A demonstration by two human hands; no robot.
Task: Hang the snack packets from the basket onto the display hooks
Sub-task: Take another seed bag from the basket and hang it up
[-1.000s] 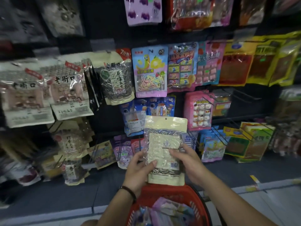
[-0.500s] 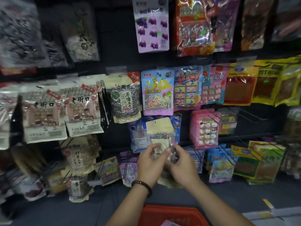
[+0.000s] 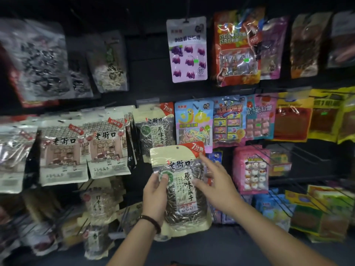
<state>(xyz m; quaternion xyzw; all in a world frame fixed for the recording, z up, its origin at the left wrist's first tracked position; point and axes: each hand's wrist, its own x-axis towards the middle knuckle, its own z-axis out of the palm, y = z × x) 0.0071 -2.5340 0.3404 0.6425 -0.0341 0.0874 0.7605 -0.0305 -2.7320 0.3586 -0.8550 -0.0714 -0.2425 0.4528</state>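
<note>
Two hands meet on one sunflower-seed packet point(image 3: 184, 208): the left hand point(image 3: 155, 196) grips its left edge, thumb curled over the front, with a dark bead bracelet point(image 3: 151, 222) on the wrist. The right hand point(image 3: 217, 181) is spread and relaxed, its forefinger at the red top-right corner. The other fingers seem to rest on the packet's right side, though blur hides the contact. The packet is upright, near the display wall, just below a hanging matching packet point(image 3: 153, 131) and left of a pink snowman packet point(image 3: 251, 169).

A black back panel point(image 3: 148, 70) carries a clear price-tag holder point(image 3: 148, 102).
</note>
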